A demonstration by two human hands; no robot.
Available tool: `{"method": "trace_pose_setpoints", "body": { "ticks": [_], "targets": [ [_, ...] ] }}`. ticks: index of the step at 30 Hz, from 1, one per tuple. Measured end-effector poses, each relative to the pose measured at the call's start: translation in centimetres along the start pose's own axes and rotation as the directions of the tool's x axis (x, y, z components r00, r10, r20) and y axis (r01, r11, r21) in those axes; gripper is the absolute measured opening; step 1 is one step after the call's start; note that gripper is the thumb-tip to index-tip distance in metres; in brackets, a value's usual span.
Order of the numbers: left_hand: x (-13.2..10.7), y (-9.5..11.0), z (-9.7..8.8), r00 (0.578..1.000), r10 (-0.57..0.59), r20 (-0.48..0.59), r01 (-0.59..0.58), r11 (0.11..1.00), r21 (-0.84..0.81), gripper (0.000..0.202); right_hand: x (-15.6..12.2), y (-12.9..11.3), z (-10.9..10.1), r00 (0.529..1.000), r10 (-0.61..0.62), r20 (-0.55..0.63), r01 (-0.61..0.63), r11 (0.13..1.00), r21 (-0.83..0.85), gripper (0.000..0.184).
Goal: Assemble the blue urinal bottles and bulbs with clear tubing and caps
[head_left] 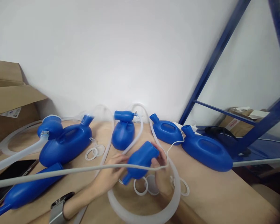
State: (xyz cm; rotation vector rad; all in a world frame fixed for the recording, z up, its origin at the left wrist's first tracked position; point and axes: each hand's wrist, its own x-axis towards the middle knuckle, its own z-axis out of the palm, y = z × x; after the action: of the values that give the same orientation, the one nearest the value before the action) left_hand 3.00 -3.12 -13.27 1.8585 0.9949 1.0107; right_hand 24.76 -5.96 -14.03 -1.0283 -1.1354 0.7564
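centrally, blue bottle (140, 160): smooth plastic, bulbous between wide mouth and stubby spout, tilted above the table (242, 193)
left grip (113, 171): holding its side
right grip (162, 160): holding its mouth end, thumb and fingers apart
frosted hose (176, 193): round tube, broadly looped

Pale wooden worktop (226, 194) supporting four blue plastic loop-handled bottles (199, 155); translucent round plastic caps (100, 150) lying flat; whitish flexible tubing (109, 148) trailing; black rectangular phone (15, 170) lying at left.
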Motion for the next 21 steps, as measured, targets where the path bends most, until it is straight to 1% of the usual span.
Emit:
{"method": "trace_pose_setpoints", "body": {
  "ticks": [2, 3, 4, 5, 7, 8, 9, 10, 11, 12, 13, 14, 15, 16, 17, 18, 19, 21],
  "targets": [
    [-0.4, -0.3, 0.2, 0.99, 0.034, 0.136, -0.042, 0.997, 0.058, 0.03, 0.3, 0.2, 0.0, 0.999, 0.051, 0.007, -0.051, 0.998, -0.023, 0.063],
    [-0.6, -0.3, 0.2, 0.986, 0.034, 0.166, -0.043, 0.998, 0.053, 0.033, 0.2, 0.4, 0.1, 0.997, 0.07, 0.02, -0.069, 0.997, -0.025, 0.064],
    [-0.8, -0.2, 0.2, 0.982, 0.028, 0.186, -0.036, 0.999, 0.035, 0.04, 0.1, 0.6, 0.2, 0.995, 0.088, 0.043, -0.088, 0.996, -0.015, 0.064],
    [-0.9, 0.1, 0.2, 0.979, 0.025, 0.202, -0.026, 1.0, 0.006, 0.054, -0.1, 0.8, 0.4, 0.992, 0.101, 0.077, -0.101, 0.995, 0.003, 0.065],
    [-1.1, 0.9, 0.1, 0.972, 0.02, 0.234, -0.002, 0.997, -0.075, 0.087, -0.7, 1.0, 0.6, 0.976, 0.107, 0.19, -0.113, 0.993, 0.022, 0.065],
    [-1.2, 1.3, 0.0, 0.967, 0.009, 0.253, 0.022, 0.993, -0.12, 0.099, -1.0, 1.0, 0.6, 0.964, 0.091, 0.25, -0.097, 0.995, 0.01, 0.065],
    [-1.2, 1.8, 0.0, 0.963, -0.007, 0.268, 0.054, 0.984, -0.168, 0.107, -1.2, 1.0, 0.4, 0.952, 0.063, 0.299, -0.061, 0.998, -0.019, 0.064],
    [-1.1, 2.2, 0.0, 0.964, -0.031, 0.265, 0.092, 0.971, -0.221, 0.11, -1.3, 0.9, 0.2, 0.942, 0.024, 0.335, -0.006, 0.998, -0.056, 0.063],
    [-1.0, 2.6, 0.1, 0.968, -0.061, 0.242, 0.131, 0.951, -0.281, 0.109, -1.3, 0.9, 0.0, 0.933, -0.024, 0.36, 0.061, 0.994, -0.094, 0.064],
    [-0.9, 2.8, 0.3, 0.976, -0.095, 0.198, 0.16, 0.924, -0.346, 0.107, -1.3, 1.0, -0.3, 0.922, -0.074, 0.379, 0.129, 0.984, -0.122, 0.069],
    [-0.8, 2.9, 0.4, 0.981, -0.127, 0.145, 0.176, 0.896, -0.407, 0.102, -1.3, 1.1, -0.5, 0.909, -0.114, 0.402, 0.183, 0.973, -0.138, 0.079],
    [-0.7, 3.0, 0.6, 0.983, -0.156, 0.092, 0.181, 0.873, -0.453, 0.096, -1.3, 1.3, -0.6, 0.894, -0.134, 0.427, 0.213, 0.967, -0.143, 0.092],
    [-0.6, 2.9, 0.7, 0.983, -0.176, 0.053, 0.18, 0.863, -0.472, 0.088, -1.4, 1.7, -0.6, 0.885, -0.135, 0.447, 0.218, 0.966, -0.141, 0.107],
    [-0.6, 2.7, 0.8, 0.983, -0.18, 0.039, 0.177, 0.868, -0.464, 0.081, -1.4, 2.0, -0.6, 0.89, -0.119, 0.44, 0.2, 0.97, -0.141, 0.116],
    [-0.6, 2.6, 0.8, 0.985, -0.167, 0.051, 0.172, 0.886, -0.431, 0.075, -1.5, 2.2, -0.5, 0.912, -0.098, 0.399, 0.169, 0.975, -0.147, 0.117],
    [-0.6, 2.4, 0.6, 0.986, -0.145, 0.082, 0.165, 0.911, -0.377, 0.072, -1.4, 2.4, -0.4, 0.941, -0.078, 0.33, 0.137, 0.978, -0.159, 0.11],
    [-0.5, 2.2, 0.3, 0.984, -0.123, 0.127, 0.157, 0.938, -0.309, 0.068, -1.3, 2.5, -0.4, 0.967, -0.063, 0.247, 0.108, 0.979, -0.175, 0.1],
    [-0.4, 1.8, -0.7, 0.975, -0.112, 0.192, 0.144, 0.977, -0.16, 0.07, -0.8, 2.2, -0.8, 0.995, -0.026, 0.095, 0.044, 0.98, -0.193, 0.082]
  ]
}}
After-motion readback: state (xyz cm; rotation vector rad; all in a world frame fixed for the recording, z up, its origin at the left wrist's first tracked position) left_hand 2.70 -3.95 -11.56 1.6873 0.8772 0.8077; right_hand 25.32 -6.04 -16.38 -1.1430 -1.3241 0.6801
